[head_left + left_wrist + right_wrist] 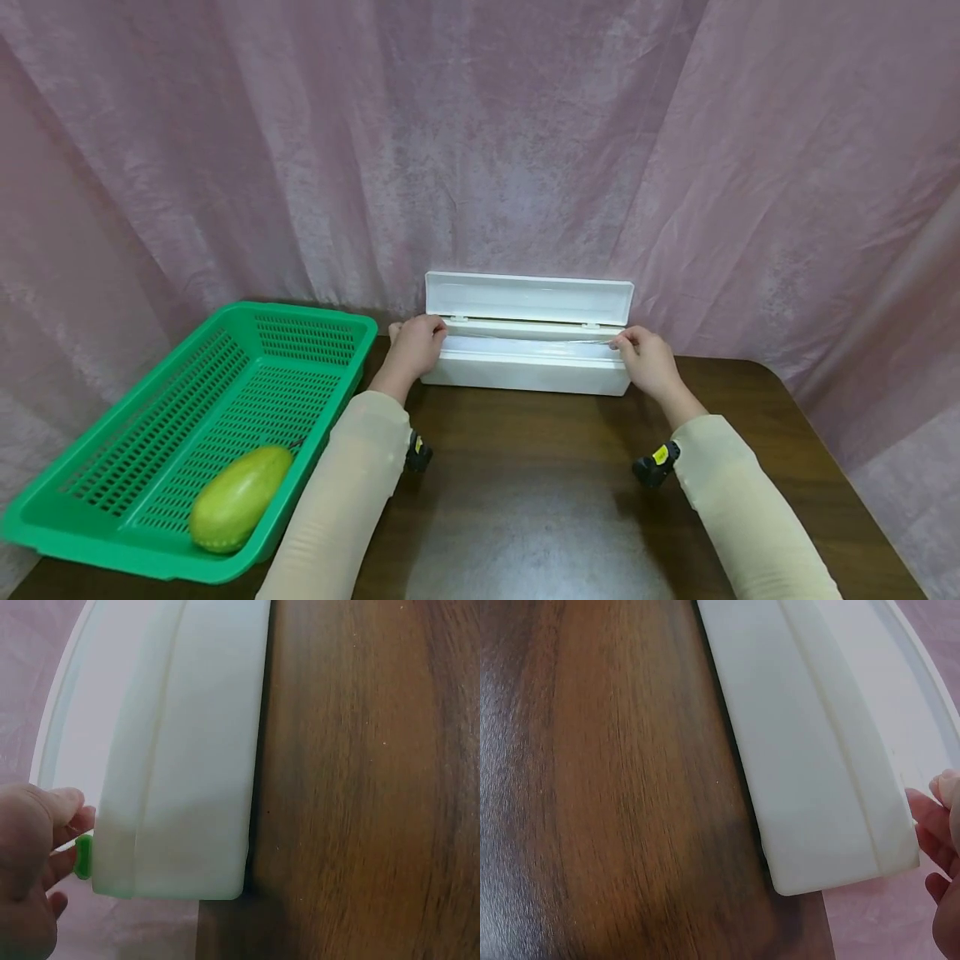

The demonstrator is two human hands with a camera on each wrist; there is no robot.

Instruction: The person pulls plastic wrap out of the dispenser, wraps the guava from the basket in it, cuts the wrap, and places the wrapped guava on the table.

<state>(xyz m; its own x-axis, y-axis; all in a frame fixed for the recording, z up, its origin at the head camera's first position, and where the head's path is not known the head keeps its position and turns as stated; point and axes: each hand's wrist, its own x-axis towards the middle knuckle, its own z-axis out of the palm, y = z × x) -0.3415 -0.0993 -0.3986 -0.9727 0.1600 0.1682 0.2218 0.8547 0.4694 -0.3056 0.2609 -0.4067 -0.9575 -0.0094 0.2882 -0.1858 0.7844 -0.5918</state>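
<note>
Nearest you, one yellow-green fruit [240, 500] lies bare at the near right corner of the green basket [135, 554], unwrapped as far as you can see. The basket stands at the tabletop's [525, 475] left side, covering much of that edge.

Farther out, your left hand [416, 342] is at the left end of the white box [525, 377], thumb and fingers closed in a tight pinch. Your right hand [648, 360] pinches the same way at the right end. Both seem to have the thin edge of clear film [525, 340], taut across the opening; the wrist views don't show the film clearly.

The box sits along the tabletop's far edge, its lid [528, 298] upright at the back, near the curtain [525, 150].

Done, by the look of it: lid up, film edge picked up at both ends. Left: film not yet drawn past the box front, no sheet cut off, lid not shut.
</note>
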